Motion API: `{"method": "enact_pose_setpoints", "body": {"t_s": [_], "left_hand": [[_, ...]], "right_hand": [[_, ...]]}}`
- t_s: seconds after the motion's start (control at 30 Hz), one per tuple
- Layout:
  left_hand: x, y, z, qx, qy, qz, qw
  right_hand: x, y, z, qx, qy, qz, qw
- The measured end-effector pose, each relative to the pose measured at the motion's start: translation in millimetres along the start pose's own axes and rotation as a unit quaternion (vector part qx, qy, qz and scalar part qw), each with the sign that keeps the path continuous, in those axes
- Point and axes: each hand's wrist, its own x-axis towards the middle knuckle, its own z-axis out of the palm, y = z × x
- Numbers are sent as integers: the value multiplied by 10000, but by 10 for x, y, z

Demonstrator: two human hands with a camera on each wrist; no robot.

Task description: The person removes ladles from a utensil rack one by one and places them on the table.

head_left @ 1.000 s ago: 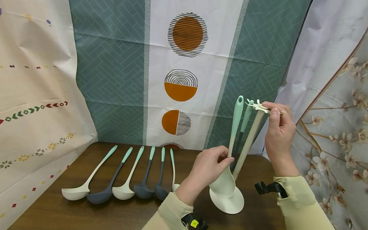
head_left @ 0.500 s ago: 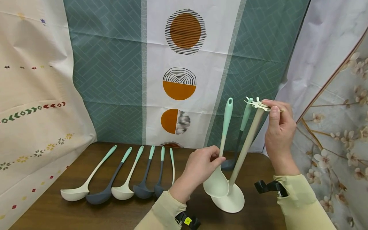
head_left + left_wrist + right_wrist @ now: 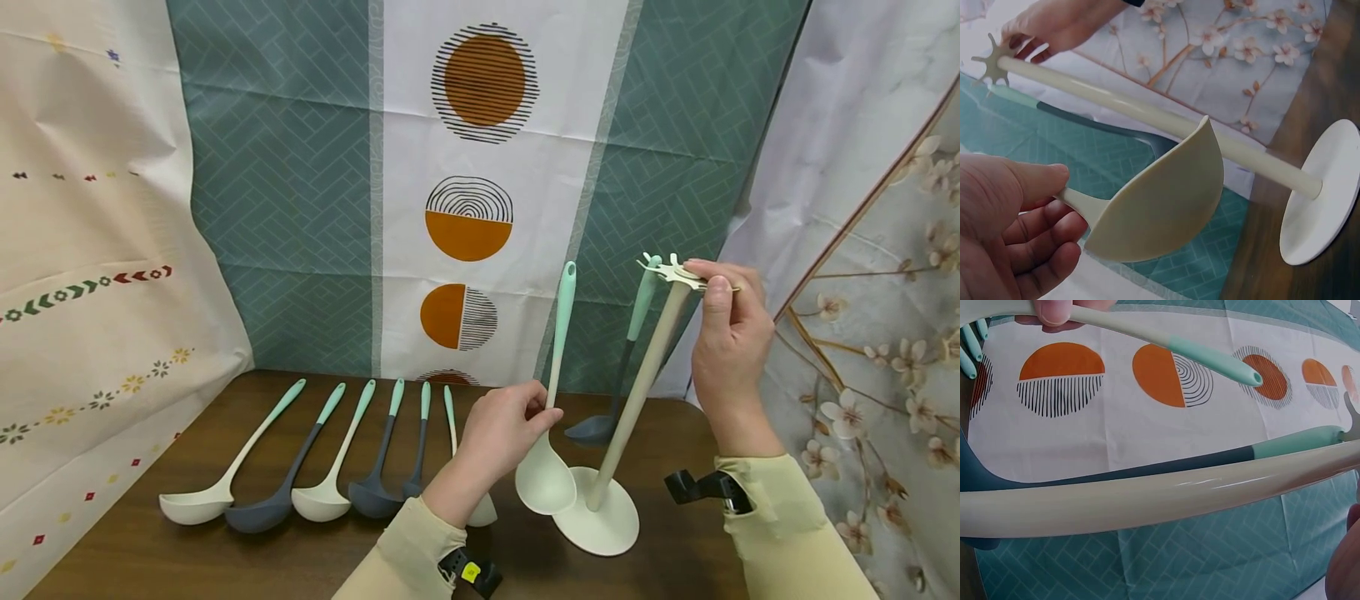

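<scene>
My left hand [image 3: 498, 429] pinches a cream ladle [image 3: 546, 477] low on its stem, just above the bowl. The ladle stands upright in the air, its mint handle end pointing up. Left of the stand's post, it is apart from the post. My right hand [image 3: 731, 346] holds the hooked top of a cream utensil stand [image 3: 645, 375] between thumb and fingers. The stand leans, its round base [image 3: 615, 525] at the table. From one hook hangs a dark grey ladle [image 3: 592, 427] with a mint handle, behind the post. In the left wrist view the held ladle's bowl [image 3: 1166, 200] shows close up.
On the brown table [image 3: 300, 558] several ladles lie in a row at the left, such as a cream ladle [image 3: 197, 505] and a dark grey ladle [image 3: 258, 515]. My left forearm partly covers the rightmost one [image 3: 483, 510]. A patterned cloth [image 3: 300, 208] hangs behind the table.
My left hand has moved left with the cream ladle, away from the stand's post, baring the dark grey ladle behind. My right hand stays on the stand's top.
</scene>
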Motion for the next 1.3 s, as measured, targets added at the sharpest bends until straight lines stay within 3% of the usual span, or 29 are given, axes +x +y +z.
{"method": "enact_pose_setpoints", "body": {"t_s": [0.5,1.3], "left_hand": [[-2,-138,-2,170,145,-144,9996],[-16,-230,-28,414,298,-286,9983]], "right_hand": [[-10,-107,2,25,-12,-8,10000],[-12,-12,-28,-36,-78,-19,10000]]}}
